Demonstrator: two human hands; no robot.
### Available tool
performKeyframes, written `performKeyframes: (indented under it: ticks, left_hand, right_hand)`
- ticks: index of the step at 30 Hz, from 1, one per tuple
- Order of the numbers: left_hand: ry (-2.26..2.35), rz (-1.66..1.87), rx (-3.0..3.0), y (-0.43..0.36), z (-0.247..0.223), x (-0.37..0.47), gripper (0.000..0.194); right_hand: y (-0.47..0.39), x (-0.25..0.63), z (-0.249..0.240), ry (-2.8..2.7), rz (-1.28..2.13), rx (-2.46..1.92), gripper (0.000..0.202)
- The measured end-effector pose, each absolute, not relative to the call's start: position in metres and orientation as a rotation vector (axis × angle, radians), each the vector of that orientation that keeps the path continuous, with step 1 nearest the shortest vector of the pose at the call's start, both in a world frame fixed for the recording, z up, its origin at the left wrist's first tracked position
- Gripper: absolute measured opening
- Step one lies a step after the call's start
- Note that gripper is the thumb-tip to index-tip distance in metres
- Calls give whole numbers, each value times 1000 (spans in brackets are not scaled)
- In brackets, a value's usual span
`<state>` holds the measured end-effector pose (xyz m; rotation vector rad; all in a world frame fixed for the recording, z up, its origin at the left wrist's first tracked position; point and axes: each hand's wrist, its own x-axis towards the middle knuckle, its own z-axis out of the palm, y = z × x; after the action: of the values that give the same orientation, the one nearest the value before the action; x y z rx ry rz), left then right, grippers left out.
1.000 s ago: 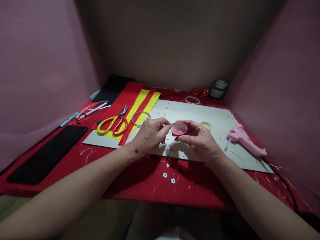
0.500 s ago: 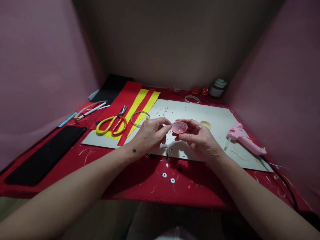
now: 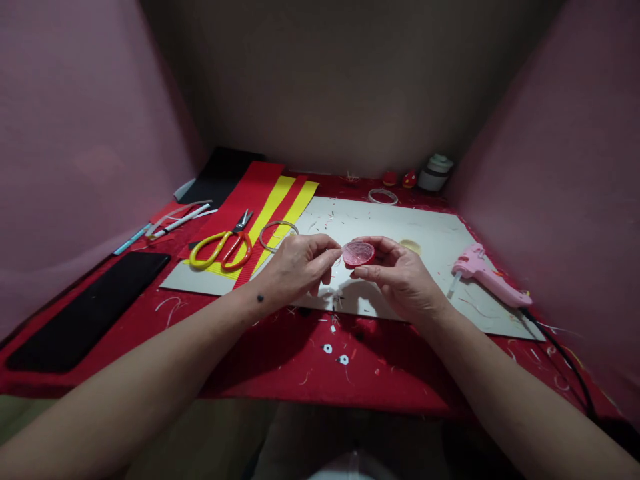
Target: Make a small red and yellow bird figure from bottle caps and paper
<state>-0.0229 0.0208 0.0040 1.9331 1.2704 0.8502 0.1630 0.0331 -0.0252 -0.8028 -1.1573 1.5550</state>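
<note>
A small red cup (image 3: 359, 254) with a pale, ridged inside is held above the front part of a white board (image 3: 430, 230). My right hand (image 3: 403, 277) grips its right side between thumb and fingers. At the cup's left edge, my left hand (image 3: 305, 267) is closed, thumb and forefinger pinched together; what they hold, if anything, is too small to tell. Behind my right hand a pale yellow disc (image 3: 411, 247) lies on the board. Two small white eye-shaped pieces (image 3: 327, 349) rest on the red cloth in front.
Scissors (image 3: 223, 249) lie on red and yellow corrugated strips at left, beside a ring (image 3: 279, 236). A black slab (image 3: 90, 310) lies further left. On the right are a pink glue gun (image 3: 490, 275) and its cable. A jar (image 3: 436, 173) stands at the back.
The view has shifted slightly. The cup has tilted a little in my right hand, and my left hand stays at its left edge.
</note>
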Motion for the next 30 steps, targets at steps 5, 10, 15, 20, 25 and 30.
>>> performKeyframes:
  ticks: [5,10,15,20,25,30]
  left_hand:
    - [1247,825,1952,21,4,-24,22]
    - [1242,808,1952,19,4,-20,21]
    - [1220,794,1898,17,7,-18,19]
    - [1158,789,1725,14,10,-15,15]
    - [1072,822,1561,10,11,-12,25]
    - [1052,780,1467,10,11,-11,4]
  right_hand:
    - [33,163,-24,-1142,1525,-836,44]
    - [33,163,-24,-1117,1508,-850,45]
    - [32,162,-24,-1100,1482,-824,42]
    - [31,163,-22,-1091,1484,-833,43]
    - [31,162,-20,-1070,1496,-842,43]
    - [33,161,-20,-1048,1482,-839,43]
